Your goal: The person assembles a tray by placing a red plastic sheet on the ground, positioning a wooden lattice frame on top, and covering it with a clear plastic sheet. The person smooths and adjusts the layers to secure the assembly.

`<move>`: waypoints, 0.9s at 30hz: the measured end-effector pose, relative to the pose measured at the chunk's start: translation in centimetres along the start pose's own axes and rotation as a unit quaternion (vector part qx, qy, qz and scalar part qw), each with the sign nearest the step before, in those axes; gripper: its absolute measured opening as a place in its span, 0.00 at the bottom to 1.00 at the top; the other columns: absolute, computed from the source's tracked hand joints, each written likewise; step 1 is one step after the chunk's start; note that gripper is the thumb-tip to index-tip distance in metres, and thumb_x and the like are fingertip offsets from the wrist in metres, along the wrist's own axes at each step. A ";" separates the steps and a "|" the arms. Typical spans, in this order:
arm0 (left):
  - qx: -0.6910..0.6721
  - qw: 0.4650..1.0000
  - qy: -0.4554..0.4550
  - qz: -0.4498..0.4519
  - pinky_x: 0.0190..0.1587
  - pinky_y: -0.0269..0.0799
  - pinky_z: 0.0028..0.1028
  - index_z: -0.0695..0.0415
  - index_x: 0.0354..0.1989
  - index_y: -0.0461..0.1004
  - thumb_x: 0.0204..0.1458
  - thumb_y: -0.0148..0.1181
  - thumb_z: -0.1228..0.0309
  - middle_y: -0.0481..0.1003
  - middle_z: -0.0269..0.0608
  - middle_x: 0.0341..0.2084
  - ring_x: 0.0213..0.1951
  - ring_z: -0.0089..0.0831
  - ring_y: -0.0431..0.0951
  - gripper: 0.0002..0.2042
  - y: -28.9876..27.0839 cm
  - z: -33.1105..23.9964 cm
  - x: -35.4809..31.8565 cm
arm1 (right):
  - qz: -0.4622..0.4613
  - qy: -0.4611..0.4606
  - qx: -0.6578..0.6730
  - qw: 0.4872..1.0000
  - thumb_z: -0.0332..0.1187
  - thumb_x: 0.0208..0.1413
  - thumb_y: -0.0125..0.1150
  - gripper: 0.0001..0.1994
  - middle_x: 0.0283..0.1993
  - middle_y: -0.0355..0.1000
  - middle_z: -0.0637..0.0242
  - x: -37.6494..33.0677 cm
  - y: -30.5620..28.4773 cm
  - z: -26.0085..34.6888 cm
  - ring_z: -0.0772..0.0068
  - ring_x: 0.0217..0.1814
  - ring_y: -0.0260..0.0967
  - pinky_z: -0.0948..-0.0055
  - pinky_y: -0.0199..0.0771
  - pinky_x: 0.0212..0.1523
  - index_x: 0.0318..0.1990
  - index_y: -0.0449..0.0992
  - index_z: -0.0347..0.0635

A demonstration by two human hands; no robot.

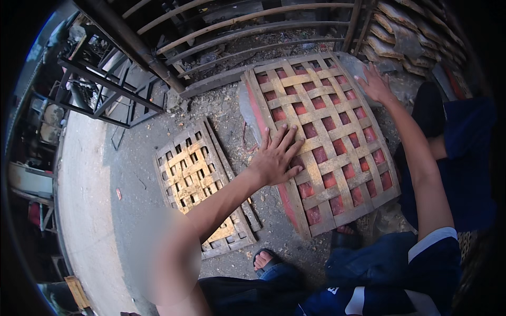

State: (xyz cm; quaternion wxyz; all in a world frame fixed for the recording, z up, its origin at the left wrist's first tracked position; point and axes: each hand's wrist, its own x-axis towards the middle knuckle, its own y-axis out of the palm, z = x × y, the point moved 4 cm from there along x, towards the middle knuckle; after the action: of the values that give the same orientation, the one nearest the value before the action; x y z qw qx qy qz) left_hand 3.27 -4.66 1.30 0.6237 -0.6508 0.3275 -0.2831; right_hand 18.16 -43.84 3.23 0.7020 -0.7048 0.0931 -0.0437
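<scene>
A large woven lattice panel (350, 158) of flat, pale strips in a wooden frame lies over a bulky red layer (279, 197) that shows through its gaps. I cannot make out what the red material is. My left hand (276, 155) rests on the panel's left side, palm down with fingers spread. At the far right corner, my right hand (374, 84) has its fingers stretched out, by a greyish sheet (356, 68) that sticks out from under the panel. Neither hand grips anything. Partly behind my left forearm, a smaller lattice panel (190, 168) lies on the ground.
A bamboo rail fence (253, 26) runs along the back. Stacked, rough-edged brownish slabs (395, 39) stand at the far right. Black metal frames (105, 89) are at the left. Close on my right is another person's leg in dark blue clothing (458, 163).
</scene>
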 end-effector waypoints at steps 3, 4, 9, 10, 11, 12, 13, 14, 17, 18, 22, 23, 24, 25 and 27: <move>0.001 1.000 0.001 -0.023 0.74 0.35 0.63 0.51 0.75 0.52 0.64 0.40 0.41 0.44 0.52 0.77 0.77 0.52 0.41 0.37 0.3 -0.3 0.2 | -0.007 -0.108 0.046 0.993 0.60 0.69 0.40 0.39 0.82 0.33 0.47 -3.0 2.3 1.3 0.46 0.85 0.28 0.32 0.29 0.77 0.78 0.45 0.45; -0.002 1.000 0.001 -0.026 0.74 0.35 0.63 0.51 0.75 0.52 0.64 0.40 0.41 0.44 0.52 0.76 0.77 0.52 0.41 0.37 0.4 -0.2 0.0 | -0.009 -0.143 0.071 0.987 0.58 0.69 0.41 0.38 0.82 0.33 0.47 -4.5 2.8 3.1 0.47 0.84 0.28 0.32 0.29 0.76 0.78 0.46 0.44; -0.017 0.999 0.003 -0.031 0.74 0.33 0.63 0.51 0.75 0.52 0.64 0.42 0.41 0.46 0.53 0.76 0.77 0.53 0.40 0.37 0.2 0.0 -0.4 | -0.055 -0.424 0.074 0.901 0.53 0.68 0.47 0.36 0.81 0.38 0.47 -12.8 1.2 14.9 0.47 0.84 0.33 0.38 0.33 0.78 0.77 0.49 0.45; -0.011 1.000 -0.003 -0.026 0.74 0.32 0.63 0.51 0.75 0.52 0.63 0.42 0.41 0.46 0.53 0.76 0.77 0.53 0.41 0.37 0.4 0.1 -0.5 | -0.040 -0.465 0.099 0.879 0.53 0.68 0.48 0.36 0.81 0.39 0.47 -14.7 0.9 17.2 0.48 0.84 0.33 0.40 0.33 0.79 0.77 0.50 0.46; -0.006 1.000 -0.008 -0.023 0.74 0.32 0.63 0.51 0.75 0.53 0.63 0.43 0.41 0.47 0.53 0.76 0.77 0.53 0.41 0.37 0.5 0.1 -0.6 | -0.020 -0.510 0.101 0.854 0.53 0.68 0.49 0.36 0.81 0.39 0.48 -16.3 1.2 18.9 0.49 0.84 0.33 0.40 0.32 0.79 0.77 0.50 0.47; -0.004 1.000 -0.007 -0.023 0.74 0.31 0.63 0.51 0.75 0.53 0.63 0.43 0.41 0.47 0.53 0.76 0.77 0.52 0.41 0.38 0.7 0.0 -0.3 | 0.001 -0.549 0.098 0.830 0.53 0.68 0.49 0.36 0.81 0.40 0.49 -17.7 1.5 19.8 0.50 0.84 0.34 0.40 0.31 0.79 0.77 0.51 0.48; 0.019 1.000 -0.003 0.007 0.74 0.33 0.64 0.52 0.75 0.53 0.63 0.44 0.42 0.47 0.54 0.76 0.77 0.52 0.41 0.37 1.0 0.1 -0.4 | 0.022 -0.589 0.099 0.802 0.53 0.67 0.49 0.35 0.81 0.40 0.50 -18.6 1.8 20.8 0.50 0.84 0.34 0.40 0.30 0.79 0.77 0.51 0.49; 0.008 1.000 -0.004 -0.004 0.74 0.33 0.64 0.52 0.75 0.53 0.63 0.43 0.42 0.47 0.53 0.76 0.77 0.51 0.41 0.37 0.8 0.5 -0.8 | 0.017 -0.554 0.085 0.828 0.53 0.67 0.49 0.35 0.81 0.40 0.51 -17.8 2.1 21.0 0.51 0.84 0.34 0.40 0.29 0.79 0.77 0.51 0.50; -0.009 0.999 -0.012 -0.030 0.74 0.34 0.63 0.52 0.75 0.53 0.64 0.41 0.42 0.46 0.52 0.76 0.77 0.50 0.42 0.36 0.3 0.5 -1.2 | 0.000 -0.408 0.043 0.912 0.53 0.68 0.48 0.35 0.82 0.39 0.55 -11.4 2.8 15.4 0.52 0.84 0.32 0.42 0.26 0.80 0.77 0.50 0.52; -0.006 1.000 -0.014 -0.025 0.74 0.34 0.63 0.52 0.75 0.53 0.64 0.41 0.42 0.46 0.51 0.76 0.77 0.49 0.41 0.36 0.5 0.5 -1.3 | -0.011 -0.321 -0.042 0.946 0.54 0.69 0.45 0.35 0.82 0.38 0.53 -8.8 2.9 12.3 0.49 0.84 0.31 0.39 0.25 0.79 0.78 0.48 0.55; -0.011 1.000 0.007 -0.017 0.75 0.34 0.62 0.51 0.76 0.53 0.64 0.40 0.41 0.46 0.50 0.76 0.78 0.48 0.41 0.37 0.4 -0.2 0.7 | -0.018 -0.063 -0.059 0.996 0.57 0.70 0.40 0.34 0.79 0.46 0.46 -1.2 4.6 -6.5 0.41 0.81 0.41 0.44 0.40 0.77 0.77 0.50 0.52; -0.026 0.997 0.041 -0.053 0.75 0.34 0.62 0.51 0.76 0.53 0.64 0.40 0.41 0.45 0.50 0.76 0.78 0.48 0.41 0.37 -1.0 -1.8 3.1 | -0.103 -0.024 -0.055 0.993 0.57 0.70 0.40 0.34 0.77 0.52 0.44 0.8 2.5 -17.2 0.39 0.79 0.46 0.48 0.43 0.77 0.76 0.52 0.49; -0.015 0.999 0.010 -0.027 0.75 0.34 0.62 0.51 0.76 0.53 0.64 0.40 0.41 0.45 0.50 0.76 0.78 0.48 0.41 0.37 0.0 -0.7 1.3 | -0.053 -0.039 0.004 0.998 0.57 0.70 0.40 0.33 0.75 0.55 0.43 0.7 5.5 -14.1 0.39 0.78 0.50 0.49 0.46 0.76 0.76 0.54 0.49; -0.007 1.000 -0.008 -0.012 0.75 0.34 0.61 0.51 0.76 0.53 0.64 0.40 0.41 0.45 0.50 0.76 0.78 0.48 0.41 0.37 0.6 0.0 0.0 | -0.007 -0.047 0.050 0.998 0.57 0.70 0.41 0.33 0.72 0.59 0.41 0.2 7.0 -11.8 0.38 0.76 0.53 0.49 0.49 0.75 0.75 0.56 0.48; 0.003 1.000 -0.019 0.004 0.75 0.34 0.62 0.50 0.75 0.53 0.64 0.39 0.40 0.45 0.50 0.77 0.77 0.49 0.41 0.37 0.9 0.5 -1.0 | 0.055 -0.061 0.040 0.996 0.54 0.69 0.45 0.32 0.65 0.68 0.38 -2.3 7.9 -9.8 0.39 0.70 0.63 0.49 0.57 0.71 0.72 0.60 0.43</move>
State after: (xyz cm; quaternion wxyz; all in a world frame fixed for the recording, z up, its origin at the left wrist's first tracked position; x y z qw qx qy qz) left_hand 2.92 -3.56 0.45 0.6331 -0.6530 0.3171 -0.2688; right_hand 13.50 -53.02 -4.40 0.7350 -0.6716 0.0871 0.0344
